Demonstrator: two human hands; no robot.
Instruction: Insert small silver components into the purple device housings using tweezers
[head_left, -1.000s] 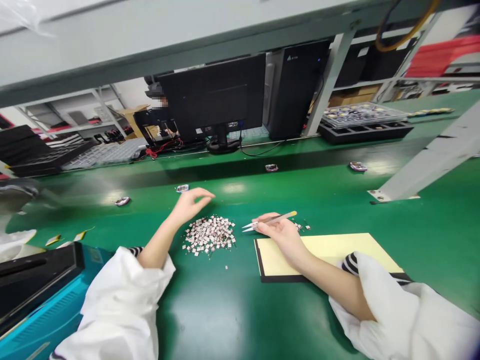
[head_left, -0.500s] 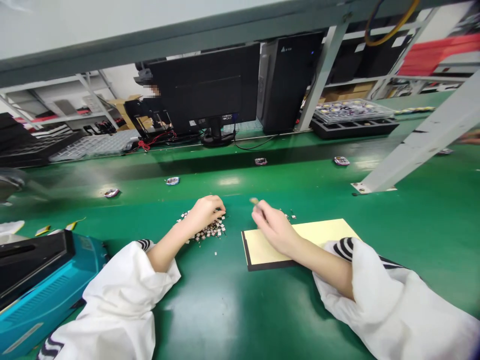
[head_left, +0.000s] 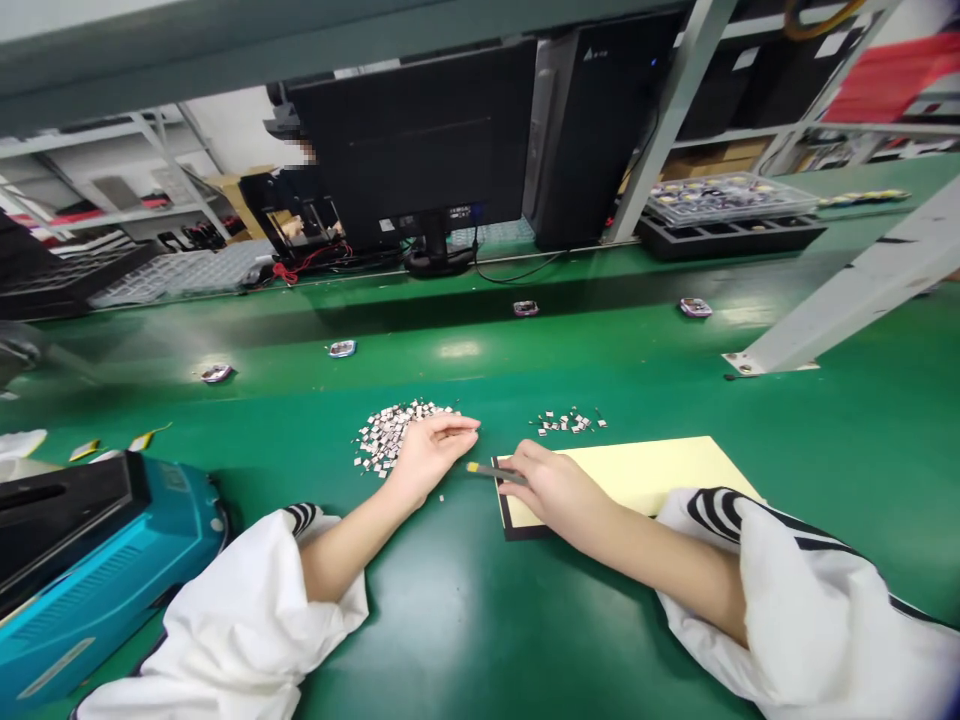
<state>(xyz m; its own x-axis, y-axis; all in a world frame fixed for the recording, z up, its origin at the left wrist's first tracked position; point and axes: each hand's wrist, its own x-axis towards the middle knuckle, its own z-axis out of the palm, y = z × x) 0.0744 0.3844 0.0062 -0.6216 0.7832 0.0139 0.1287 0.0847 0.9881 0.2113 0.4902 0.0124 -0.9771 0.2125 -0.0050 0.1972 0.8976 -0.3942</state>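
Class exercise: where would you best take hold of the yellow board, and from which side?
Take the yellow board by its far edge, probably coming from the right: it lies flat on the bench, so fingers must pinch an edge, and the right hand and sleeve cover the near side.

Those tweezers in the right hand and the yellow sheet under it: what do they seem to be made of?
The tweezers in the right hand look like dull grey metal with a yellow-coated end, though the fingers hide most of them. The pale yellow sheet looks like matte card or paper, showing no shine. The black base beneath it can't be told.
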